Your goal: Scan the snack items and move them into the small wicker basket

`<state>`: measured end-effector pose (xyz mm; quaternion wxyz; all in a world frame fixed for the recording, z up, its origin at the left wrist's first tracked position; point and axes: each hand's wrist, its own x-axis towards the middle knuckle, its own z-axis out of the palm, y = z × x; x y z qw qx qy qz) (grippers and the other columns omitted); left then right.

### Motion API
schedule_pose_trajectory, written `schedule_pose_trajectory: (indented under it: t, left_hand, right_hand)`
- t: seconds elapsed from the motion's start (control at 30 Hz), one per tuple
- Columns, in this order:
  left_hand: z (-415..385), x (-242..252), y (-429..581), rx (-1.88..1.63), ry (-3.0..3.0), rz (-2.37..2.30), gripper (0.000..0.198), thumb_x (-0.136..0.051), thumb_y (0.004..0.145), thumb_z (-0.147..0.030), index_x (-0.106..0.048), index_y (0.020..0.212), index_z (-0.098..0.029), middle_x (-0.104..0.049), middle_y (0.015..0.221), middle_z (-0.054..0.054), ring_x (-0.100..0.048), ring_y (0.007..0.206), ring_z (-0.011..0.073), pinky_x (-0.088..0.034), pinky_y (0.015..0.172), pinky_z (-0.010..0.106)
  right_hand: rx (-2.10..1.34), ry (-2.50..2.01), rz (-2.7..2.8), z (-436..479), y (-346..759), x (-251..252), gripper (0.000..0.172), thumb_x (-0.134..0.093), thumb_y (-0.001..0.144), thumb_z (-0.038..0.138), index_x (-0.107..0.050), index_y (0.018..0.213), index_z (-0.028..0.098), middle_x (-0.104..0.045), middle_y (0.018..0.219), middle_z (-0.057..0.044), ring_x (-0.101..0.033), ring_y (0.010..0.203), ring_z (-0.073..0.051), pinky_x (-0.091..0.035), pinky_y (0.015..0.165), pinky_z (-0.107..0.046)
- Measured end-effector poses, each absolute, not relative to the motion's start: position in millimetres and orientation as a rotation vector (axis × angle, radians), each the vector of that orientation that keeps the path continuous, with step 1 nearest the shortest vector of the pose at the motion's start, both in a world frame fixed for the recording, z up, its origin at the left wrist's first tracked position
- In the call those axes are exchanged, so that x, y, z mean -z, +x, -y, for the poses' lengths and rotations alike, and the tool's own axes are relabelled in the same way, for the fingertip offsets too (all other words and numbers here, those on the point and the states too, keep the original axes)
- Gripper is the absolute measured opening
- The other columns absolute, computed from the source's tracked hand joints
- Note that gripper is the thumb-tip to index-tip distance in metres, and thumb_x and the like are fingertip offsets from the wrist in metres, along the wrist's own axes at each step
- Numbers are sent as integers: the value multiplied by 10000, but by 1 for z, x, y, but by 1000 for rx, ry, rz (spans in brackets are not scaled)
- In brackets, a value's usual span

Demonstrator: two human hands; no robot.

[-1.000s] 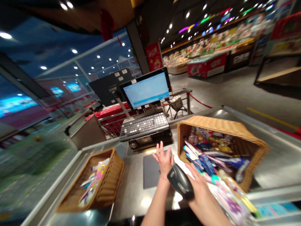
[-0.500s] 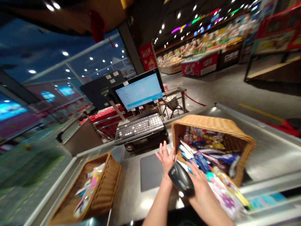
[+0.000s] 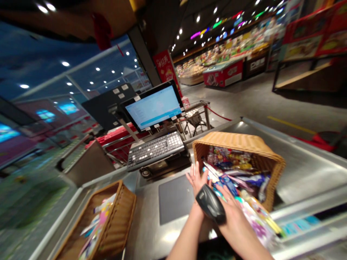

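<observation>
Item: scanner [image 3: 210, 206], black, smooth and rounded, with a blunt head tilting up and to the left. It is sitting in the right hand [image 3: 235, 220], whose grip is wrapping its lower body, just above the near edge of the table [image 3: 303, 169].

The left hand [image 3: 197, 178] is spreading flat, its grip wide and holding nothing, fingertips right at the mouth of the tipped basket [image 3: 244, 142]. This wicker basket is lying on its side, with packets [image 3: 233, 173] in blue, purple, pink and yellow spilling toward the hands.

Writing: print on the packets is blurring past reading. The red sign [image 3: 165, 70] is showing pale characters, illegible.

Surface: the steel table is reflecting ceiling lights. A dark pad [image 3: 175, 198] is lying flush beside the left hand. A second basket [image 3: 121, 213], holding a few packets, is standing at the left. A keyboard [image 3: 154, 148] and lit screen [image 3: 153, 107] are standing behind.

Room: a supermarket, with a trolley [image 3: 195, 115] and red freezer [image 3: 222, 74] standing beyond.
</observation>
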<state>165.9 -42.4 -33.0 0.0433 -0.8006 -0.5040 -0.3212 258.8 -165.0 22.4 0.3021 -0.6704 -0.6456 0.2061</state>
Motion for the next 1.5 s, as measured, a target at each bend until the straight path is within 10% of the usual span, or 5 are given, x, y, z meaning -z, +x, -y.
schedule_pose_trajectory:
  t: [0.43,1.5]
  left_hand:
    - [43,36,193,900,-2637,1406,344,-651,836,-242,-682,1173,-306,-424,1554,104,-332,1459,340,-321,1141,647]
    - [13,14,252,-304,-2925,1598,423,-425,900,-256,-640,1254,-173,-455,1474,173,-252,1464,342,-201,1137,725]
  right_hand:
    - [-526,-1842,1653,164,268,-11,623,-520,743,73,-599,1343,218,-484,1518,-191,-328,1478,-416,-418,1114,-636]
    - [-480,-1816,1605,163,275,-8,528,-521,731,79,-668,1229,171,-548,1448,-208,-413,1427,-422,-394,1133,-656]
